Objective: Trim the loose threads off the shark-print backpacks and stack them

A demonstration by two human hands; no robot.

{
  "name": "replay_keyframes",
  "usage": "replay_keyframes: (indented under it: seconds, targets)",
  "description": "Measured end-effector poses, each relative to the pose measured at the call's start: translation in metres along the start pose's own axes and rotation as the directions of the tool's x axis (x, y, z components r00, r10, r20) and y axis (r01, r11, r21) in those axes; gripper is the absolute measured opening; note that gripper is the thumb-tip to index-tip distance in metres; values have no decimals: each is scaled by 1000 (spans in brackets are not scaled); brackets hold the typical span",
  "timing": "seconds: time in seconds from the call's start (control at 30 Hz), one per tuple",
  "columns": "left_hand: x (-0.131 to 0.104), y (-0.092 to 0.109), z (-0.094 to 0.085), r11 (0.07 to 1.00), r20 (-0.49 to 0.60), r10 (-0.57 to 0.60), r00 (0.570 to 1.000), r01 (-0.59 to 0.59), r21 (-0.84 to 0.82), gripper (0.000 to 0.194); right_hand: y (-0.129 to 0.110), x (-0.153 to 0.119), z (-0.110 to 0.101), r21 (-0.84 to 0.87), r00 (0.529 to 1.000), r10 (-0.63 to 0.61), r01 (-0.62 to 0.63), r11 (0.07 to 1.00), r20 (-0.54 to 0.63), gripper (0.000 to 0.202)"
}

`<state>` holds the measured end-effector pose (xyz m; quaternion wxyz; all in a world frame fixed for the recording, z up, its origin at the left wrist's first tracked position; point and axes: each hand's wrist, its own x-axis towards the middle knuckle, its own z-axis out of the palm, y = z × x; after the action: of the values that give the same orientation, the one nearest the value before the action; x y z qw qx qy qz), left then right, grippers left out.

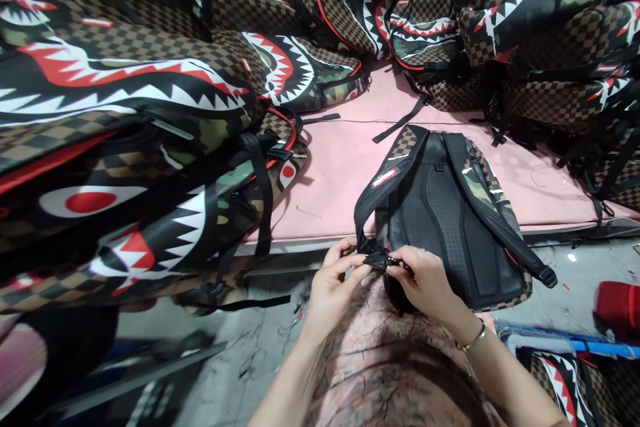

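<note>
Head cam: left hand (333, 283) and right hand (425, 280) both have fingers pinched tight on a black strap (375, 261) of the backpack (447, 227), lying straps-up over the pink table's (335, 173) near edge, insides hidden. Shark-mouth bags (150, 80) are piled left, right and behind, contents hidden too.

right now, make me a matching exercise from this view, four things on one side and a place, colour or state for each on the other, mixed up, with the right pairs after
Things
1. Table
2. Bracelet
3. Backpack by the hands
4. Left hand

Place, colour or state
A. Around the right wrist
B. Pinching a black strap
C. Pink
D. Padded black back facing up

Right pairs
1-C
2-A
3-D
4-B
</note>
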<state>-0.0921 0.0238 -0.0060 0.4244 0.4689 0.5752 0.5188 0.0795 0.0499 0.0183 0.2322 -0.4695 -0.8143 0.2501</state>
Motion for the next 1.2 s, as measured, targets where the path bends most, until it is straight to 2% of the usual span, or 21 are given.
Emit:
replay_keyframes:
  seconds: [0.17, 0.37, 0.57, 0.73, 0.87, 0.93, 1.0, 1.1, 1.2]
  targets:
    - [0, 1, 1, 998, -18, -59, 998, 59, -35, 17, 5, 3, 1, 24, 1000, -22, 22, 999, 12, 16]
    - [1, 3, 4, 979, -9, -134, 991, 131, -157, 17, 9, 4, 6, 239, 999, 47, -52, 970, 27, 18]
    - [1, 4, 5, 976, -39, -142, 989, 133, -171, 18, 7, 6, 2, 200, 997, 50, -59, 978, 52, 17]
    - [-1, 2, 6, 973, -17, -137, 990, 132, -190, 15, 7, 6, 3, 244, 997, 63, -72, 967, 43, 18]
    - [-1, 5, 8, 949, -11, -190, 982, 181, -259, 15, 11, 5, 13, 453, 992, 119, -120, 883, 29, 21]
    - [0, 9, 8, 900, 29, -267, 963, 260, -349, 17, 12, 3, 20, 551, 983, 184, -153, 820, 0, 21]
    - [1, 12, 8, 848, 66, -337, 939, 333, -413, 19, 11, -2, 25, 549, 970, 241, -180, 816, -40, 21]
    - [2, 15, 7, 773, 72, -424, 903, 402, -491, 18, 9, -12, 27, 393, 967, 232, -175, 903, -102, 21]
    - [2, 13, 7, 625, 123, -544, 830, 499, -600, 17, 9, -22, 27, 187, 974, 118, -81, 979, -195, 21]
